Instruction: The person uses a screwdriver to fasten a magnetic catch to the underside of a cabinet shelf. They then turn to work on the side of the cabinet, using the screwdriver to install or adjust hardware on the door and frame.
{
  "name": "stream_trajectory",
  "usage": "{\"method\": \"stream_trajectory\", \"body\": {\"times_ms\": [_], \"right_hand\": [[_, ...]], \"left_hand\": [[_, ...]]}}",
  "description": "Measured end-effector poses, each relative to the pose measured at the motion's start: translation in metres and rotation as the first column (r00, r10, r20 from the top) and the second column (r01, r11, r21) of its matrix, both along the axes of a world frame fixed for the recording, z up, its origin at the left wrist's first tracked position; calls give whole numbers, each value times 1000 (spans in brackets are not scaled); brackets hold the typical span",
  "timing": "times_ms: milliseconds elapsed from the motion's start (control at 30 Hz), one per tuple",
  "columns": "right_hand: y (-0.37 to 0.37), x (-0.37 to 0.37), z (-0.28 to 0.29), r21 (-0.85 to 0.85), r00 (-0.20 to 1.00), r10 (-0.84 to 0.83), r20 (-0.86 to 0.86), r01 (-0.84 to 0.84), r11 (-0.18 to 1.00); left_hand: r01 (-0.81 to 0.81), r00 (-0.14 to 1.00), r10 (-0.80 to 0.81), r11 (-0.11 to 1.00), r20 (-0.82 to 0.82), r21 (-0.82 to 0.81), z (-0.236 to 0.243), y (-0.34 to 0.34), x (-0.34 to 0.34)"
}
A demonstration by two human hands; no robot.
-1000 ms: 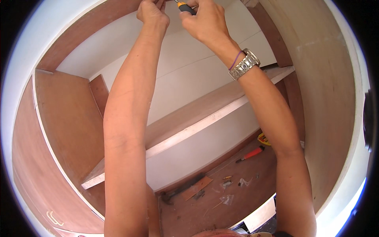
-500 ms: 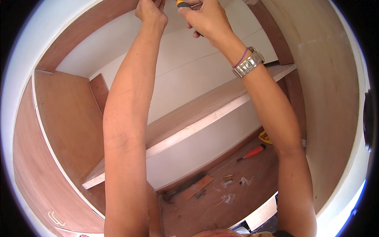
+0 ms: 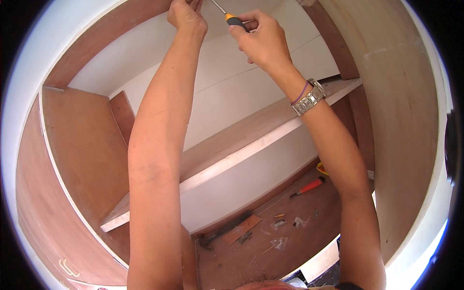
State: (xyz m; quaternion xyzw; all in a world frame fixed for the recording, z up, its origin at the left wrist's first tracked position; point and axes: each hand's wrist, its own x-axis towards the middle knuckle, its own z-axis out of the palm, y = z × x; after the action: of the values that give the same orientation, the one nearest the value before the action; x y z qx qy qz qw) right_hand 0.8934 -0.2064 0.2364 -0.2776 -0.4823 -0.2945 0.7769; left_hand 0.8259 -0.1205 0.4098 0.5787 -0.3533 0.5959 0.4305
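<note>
My right hand (image 3: 263, 41) is wrapped round a screwdriver (image 3: 236, 21) with a yellow and black handle. Its metal shaft slants up and to the left, toward the top edge of the view, where the tip goes out of sight. My left hand (image 3: 187, 17) is raised beside it, just below the cabinet's brown top rail (image 3: 113, 33). The left fingers are curled together and partly cut off by the upper edge, so anything between them is hidden.
A pale-edged shelf (image 3: 241, 150) crosses the cabinet below my hands. On the cabinet floor lie a red-handled tool (image 3: 308, 187), a hammer (image 3: 207, 241), a flat wood piece (image 3: 245, 227), small plastic bags (image 3: 279, 243) and a yellow item (image 3: 322, 168). Side panels stand left and right.
My right hand has drawn back down and to the right with the screwdriver, bringing more of its shaft into view. My left hand has barely shifted.
</note>
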Motion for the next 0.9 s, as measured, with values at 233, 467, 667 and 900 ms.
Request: {"method": "stream_trajectory", "body": {"times_ms": [233,467,667,900], "right_hand": [[6,-16,8,43,996,-68,50,66,997],[-1,-27,11,-24,1000,-24,11,24,999],[4,-27,15,-73,946,324,27,-321,944],[8,-31,18,-60,811,585,13,-583,810]], "left_hand": [[28,1000,-26,993,14,-113,-9,-16,-2],[19,1000,-22,986,-17,-166,-9,-16,-4],[69,996,-74,993,-51,-94,-1,-8,-3],[102,987,-113,990,-118,-97,10,2,-1]]}}
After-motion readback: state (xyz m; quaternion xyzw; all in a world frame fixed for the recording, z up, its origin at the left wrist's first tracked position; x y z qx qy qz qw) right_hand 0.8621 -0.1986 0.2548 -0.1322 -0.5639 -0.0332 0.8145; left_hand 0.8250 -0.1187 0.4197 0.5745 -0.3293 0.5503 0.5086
